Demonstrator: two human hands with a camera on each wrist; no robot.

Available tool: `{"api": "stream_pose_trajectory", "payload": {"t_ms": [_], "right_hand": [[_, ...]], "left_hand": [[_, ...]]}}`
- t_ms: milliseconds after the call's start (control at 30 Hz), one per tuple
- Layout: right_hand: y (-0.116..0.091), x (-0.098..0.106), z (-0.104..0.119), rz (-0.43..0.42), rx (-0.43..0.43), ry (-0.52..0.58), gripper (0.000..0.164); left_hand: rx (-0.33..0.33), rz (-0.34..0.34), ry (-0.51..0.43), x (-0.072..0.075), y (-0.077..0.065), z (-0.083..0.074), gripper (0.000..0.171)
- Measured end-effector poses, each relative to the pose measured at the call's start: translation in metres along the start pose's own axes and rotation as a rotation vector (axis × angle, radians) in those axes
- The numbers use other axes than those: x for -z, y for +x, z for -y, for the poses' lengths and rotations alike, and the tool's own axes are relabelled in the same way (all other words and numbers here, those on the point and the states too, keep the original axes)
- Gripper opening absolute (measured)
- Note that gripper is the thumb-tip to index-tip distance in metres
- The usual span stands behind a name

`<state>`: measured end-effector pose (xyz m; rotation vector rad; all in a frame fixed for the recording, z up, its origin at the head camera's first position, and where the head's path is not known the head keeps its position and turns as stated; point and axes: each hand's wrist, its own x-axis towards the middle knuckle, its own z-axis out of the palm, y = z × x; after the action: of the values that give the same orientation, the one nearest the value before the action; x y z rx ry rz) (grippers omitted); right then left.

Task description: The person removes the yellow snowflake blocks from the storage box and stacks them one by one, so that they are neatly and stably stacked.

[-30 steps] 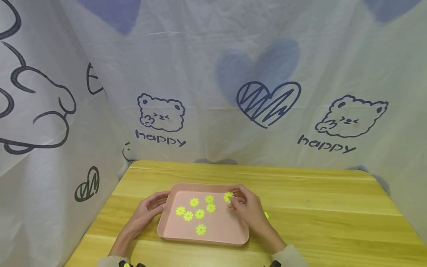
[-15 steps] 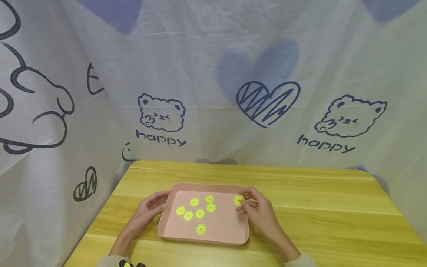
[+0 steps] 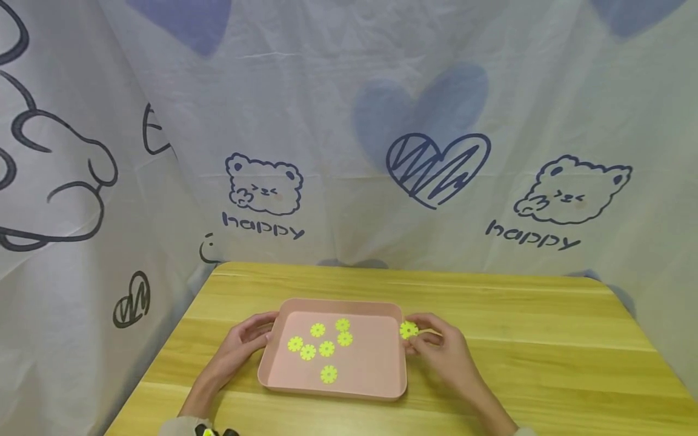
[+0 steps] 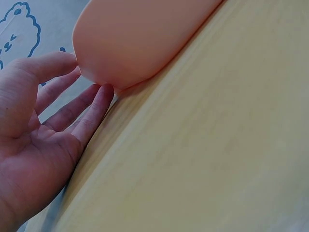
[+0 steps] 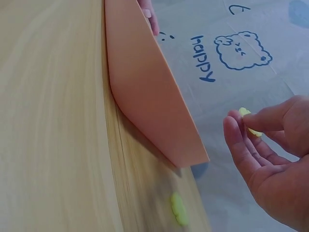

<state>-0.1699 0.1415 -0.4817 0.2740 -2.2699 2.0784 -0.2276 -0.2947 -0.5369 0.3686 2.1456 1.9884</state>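
Note:
My right hand (image 3: 444,345) pinches a yellow notched plastic disc (image 3: 408,330) between thumb and fingertips at the right rim of a pink tray (image 3: 376,357). In the right wrist view, that disc (image 5: 243,112) shows partly behind the thumb, raised above the table. Several matching yellow discs (image 3: 326,349) lie flat in the left and middle part of the tray. On the left side, my left hand (image 3: 237,345) rests its fingertips against the tray's outer wall. The left wrist view shows its fingers (image 4: 99,104) fairly straight at the tray's corner (image 4: 120,58).
A further yellow disc (image 5: 178,209) lies on the wooden table (image 3: 518,339) right of the tray; in the head view my right hand hides it. White printed cloth (image 3: 338,151) hangs behind the table and along its left side.
My right hand has carried the pinched disc rightward, from over the tray's inside to its right rim. The left hand, the tray and the discs lying in it stay put.

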Motion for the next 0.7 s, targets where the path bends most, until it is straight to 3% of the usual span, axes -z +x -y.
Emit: {"api": "stream_pose_trajectory", "payload": {"t_ms": [200,700], "right_hand": [[-0.003,0.011,0.001,-0.015,0.016,-0.08,0.043],[-0.013,0.037,-0.014,-0.034,0.14,-0.232,0.043]], "left_hand": [[-0.009,0.012,0.005,0.001,0.0,0.0,0.049],[-0.014,0.003,0.017,0.001,0.001,0.002,0.05]]}}
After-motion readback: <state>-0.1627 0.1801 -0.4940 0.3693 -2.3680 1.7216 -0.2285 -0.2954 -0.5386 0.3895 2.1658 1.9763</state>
